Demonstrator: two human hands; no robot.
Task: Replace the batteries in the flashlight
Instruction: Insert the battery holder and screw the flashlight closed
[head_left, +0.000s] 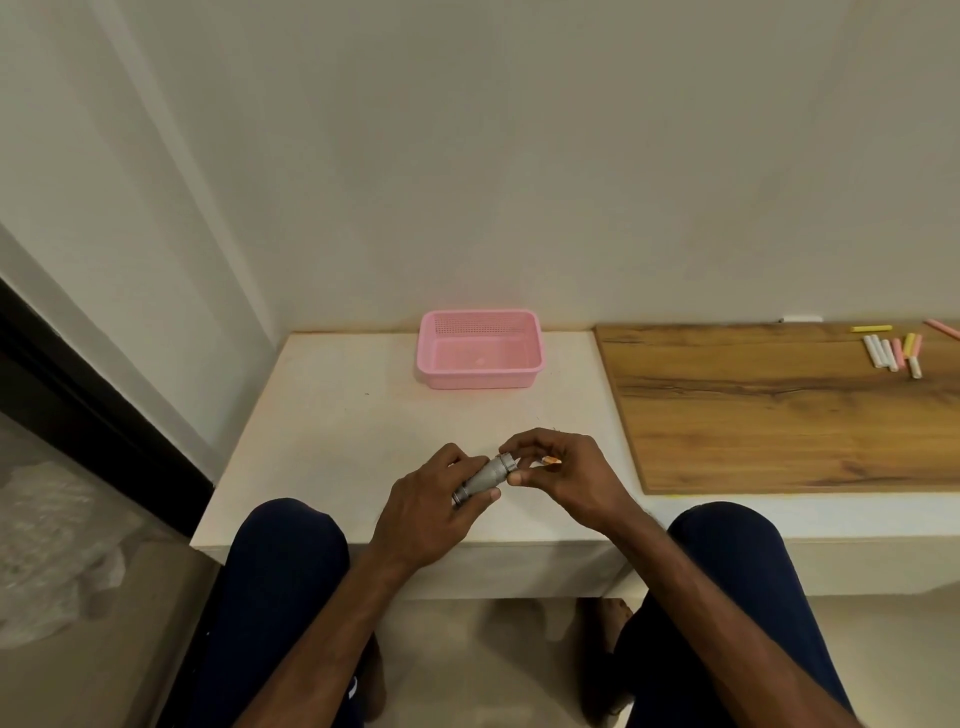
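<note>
Both hands are over the near part of the white table (332, 415), working close together. The left hand (431, 512) has its fingers curled snugly around the grey flashlight (484, 477), which tilts up and away towards the right hand. The right hand (563, 475) pinches the flashlight's far end between thumb and fingertips, and a small orange-and-white item (550, 461), too small to identify, peeks out just behind those fingers. Well beyond the fingertips, near the wall, sits a pink basket (480, 349). Far off to the right of the right hand, sticks of chalk (891, 352) lie on a wooden board (779, 410).
</note>
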